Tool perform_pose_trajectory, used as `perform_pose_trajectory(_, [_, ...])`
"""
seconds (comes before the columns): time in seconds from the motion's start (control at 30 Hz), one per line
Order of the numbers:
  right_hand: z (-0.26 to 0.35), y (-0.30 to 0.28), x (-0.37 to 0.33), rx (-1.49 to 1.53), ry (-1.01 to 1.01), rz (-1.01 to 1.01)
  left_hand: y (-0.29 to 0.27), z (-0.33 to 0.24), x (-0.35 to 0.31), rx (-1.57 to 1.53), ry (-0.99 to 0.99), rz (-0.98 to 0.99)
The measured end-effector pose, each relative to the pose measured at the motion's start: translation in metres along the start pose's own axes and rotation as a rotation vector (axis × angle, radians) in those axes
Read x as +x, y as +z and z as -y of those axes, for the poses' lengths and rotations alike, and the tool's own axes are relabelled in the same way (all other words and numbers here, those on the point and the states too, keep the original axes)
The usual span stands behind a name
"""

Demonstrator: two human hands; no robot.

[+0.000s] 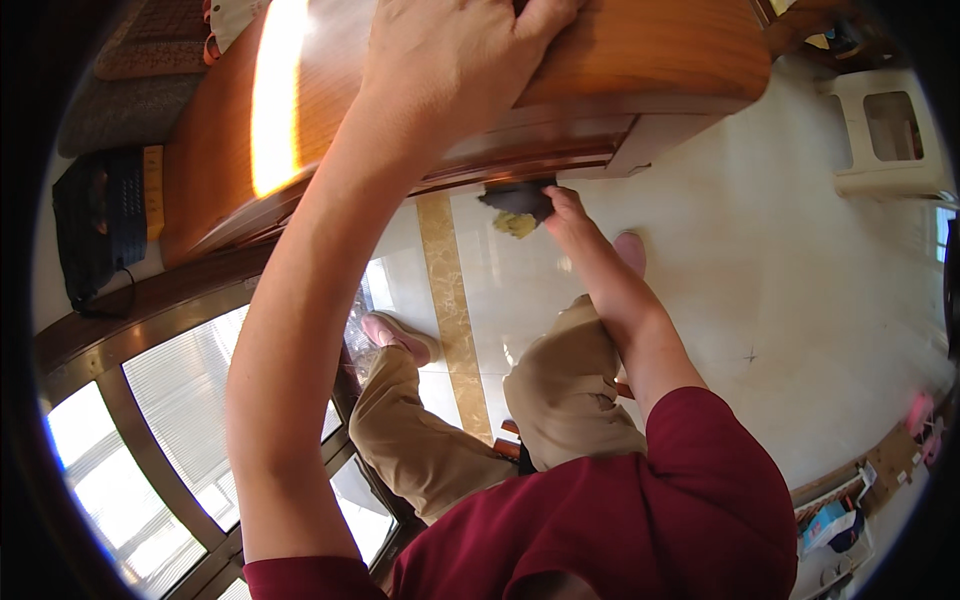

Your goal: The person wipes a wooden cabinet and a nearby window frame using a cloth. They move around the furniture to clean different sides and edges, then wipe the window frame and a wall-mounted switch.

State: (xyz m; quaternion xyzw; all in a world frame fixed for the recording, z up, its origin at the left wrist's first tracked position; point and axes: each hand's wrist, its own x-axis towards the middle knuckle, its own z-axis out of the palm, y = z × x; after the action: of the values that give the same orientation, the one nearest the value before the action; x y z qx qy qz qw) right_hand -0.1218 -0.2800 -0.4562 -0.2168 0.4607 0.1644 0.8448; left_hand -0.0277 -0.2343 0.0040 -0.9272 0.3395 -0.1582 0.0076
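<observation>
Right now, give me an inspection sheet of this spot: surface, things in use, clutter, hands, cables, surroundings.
Surface: glossy wooden table top, sun glare on it; pale tiled floor below.
Things in use: dark cloth with a yellow part, pressed at the table's underside edge.
Clutter: dark bag and cushions to the left; white plastic stool to the right.
Hands: left hand rests flat on the table top; right hand holds the cloth.
Cables: nothing seen.
Surroundings: windows with wooden frames at lower left; small items by the wall at lower right.
</observation>
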Motion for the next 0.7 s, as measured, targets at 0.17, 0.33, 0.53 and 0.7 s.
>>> perform_pose_trajectory(0.17, [0.048,-0.088,0.103,0.289,-0.018,0.078,0.0,-0.012,0.019,-0.205,-0.222,0.023])
perform_pose_trajectory(0.33, [0.075,-0.119,0.106,0.391,-0.119,-0.061,-0.001,-0.004,0.015,-0.188,-0.224,0.053])
perform_pose_trajectory(0.53, [0.051,-0.07,0.077,0.281,0.094,0.12,0.0,-0.005,0.016,-0.266,-0.174,0.016])
perform_pose_trajectory(0.7, [0.035,-0.064,0.038,0.071,0.05,0.204,-0.013,-0.019,0.007,-0.263,-0.187,0.012])
